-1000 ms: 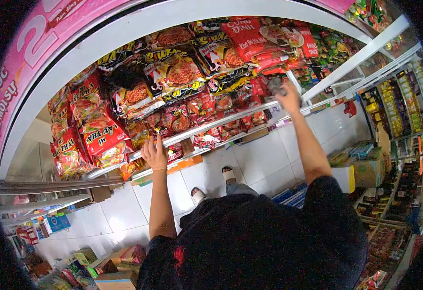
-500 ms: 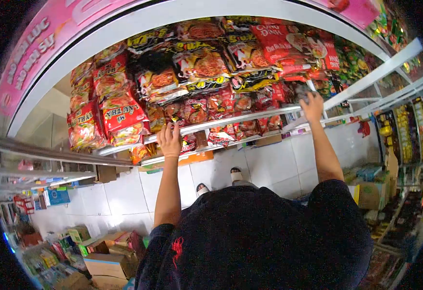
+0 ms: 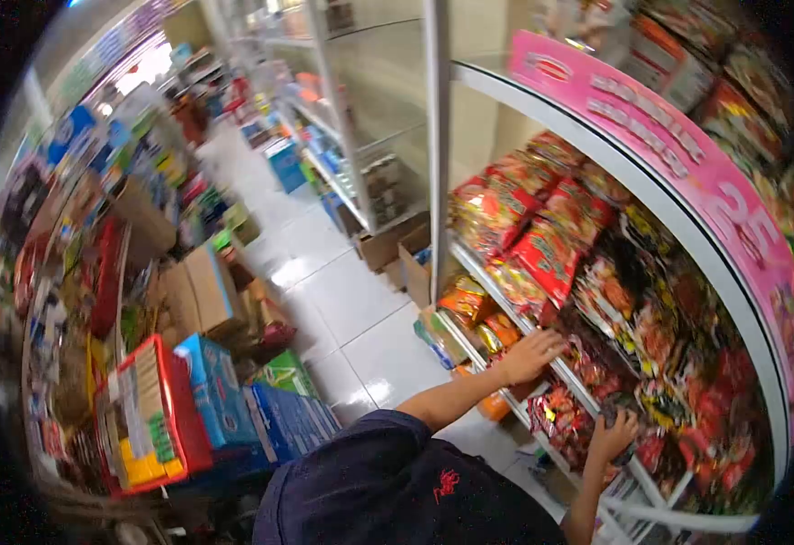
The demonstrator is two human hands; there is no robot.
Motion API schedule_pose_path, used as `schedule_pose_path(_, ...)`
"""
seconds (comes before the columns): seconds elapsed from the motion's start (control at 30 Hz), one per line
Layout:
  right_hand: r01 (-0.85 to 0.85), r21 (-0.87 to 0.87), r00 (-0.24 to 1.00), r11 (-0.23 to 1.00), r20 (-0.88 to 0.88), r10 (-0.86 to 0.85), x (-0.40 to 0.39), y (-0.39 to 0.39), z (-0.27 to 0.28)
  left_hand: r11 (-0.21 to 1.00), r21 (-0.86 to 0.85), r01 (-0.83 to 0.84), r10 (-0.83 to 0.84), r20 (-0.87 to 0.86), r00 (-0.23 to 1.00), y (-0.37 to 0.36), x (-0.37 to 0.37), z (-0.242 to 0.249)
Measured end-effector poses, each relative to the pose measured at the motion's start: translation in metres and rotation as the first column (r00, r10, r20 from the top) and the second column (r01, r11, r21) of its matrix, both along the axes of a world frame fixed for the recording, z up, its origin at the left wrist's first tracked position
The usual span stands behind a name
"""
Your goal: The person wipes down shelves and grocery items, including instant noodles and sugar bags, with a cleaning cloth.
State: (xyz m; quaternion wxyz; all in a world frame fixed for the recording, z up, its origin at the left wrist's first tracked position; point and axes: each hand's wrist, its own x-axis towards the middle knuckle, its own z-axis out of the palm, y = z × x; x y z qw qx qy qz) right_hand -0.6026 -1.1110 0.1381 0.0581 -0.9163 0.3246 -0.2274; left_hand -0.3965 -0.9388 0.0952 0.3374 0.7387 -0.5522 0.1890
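My left hand rests on the white front rail of the noodle shelf, palm down, fingers loosely extended and holding nothing visible. Farther along the rail, at the lower right, my right hand has its fingers bent around something dark, blurred and partly hidden. Red noodle packs lie behind the rail, up from my left hand. Black and red packs fill the shelf behind both hands. More red packs are on the lower shelf, beneath the rail.
A pink sign curves along the white frame above the packs. A glass cabinet stands beyond the shelf. Cardboard boxes, a red crate and blue boxes stand at the left, beside the tiled aisle.
The view has swung left toward the aisle, so the shelf and both hands now appear at the right. My hands remain along the rail, the left one with its fingers less spread.
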Motion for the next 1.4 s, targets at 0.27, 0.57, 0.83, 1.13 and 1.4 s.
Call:
schedule_pose_path(0.27, -0.135, 0.056, 0.983, 0.989, -0.115, 0.14, 0.071, 0.035, 0.016, 0.993, 0.0, -0.116, 0.113, -0.193, 0.975, 0.034, -0.005, 0.011)
schedule_pose_path(0.57, -0.375, 0.001, 0.922, 0.927, -0.1, 0.373, 0.13, 0.062, 0.023, 0.978, 0.102, -0.185, 0.206, -0.282, 0.937, 0.051, 0.003, 0.016)
schedule_pose_path(0.83, -0.428, 0.053, 0.893, 0.902, -0.131, 0.431, 0.178, 0.067, 0.02, 0.956, 0.185, -0.226, 0.276, -0.321, 0.906, 0.055, 0.002, 0.026)
schedule_pose_path(1.13, -0.516, 0.069, 0.854, 0.854, -0.027, 0.519, 0.149, 0.07, 0.017, 0.961, 0.127, -0.247, 0.27, -0.206, 0.941, 0.053, 0.011, 0.014)
schedule_pose_path(1.4, -0.748, 0.058, 0.634, 0.661, 0.356, 0.687, 0.098, 0.066, 0.014, 0.955, -0.034, 0.294, -0.213, -0.77, 0.602, 0.013, -0.08, 0.16)
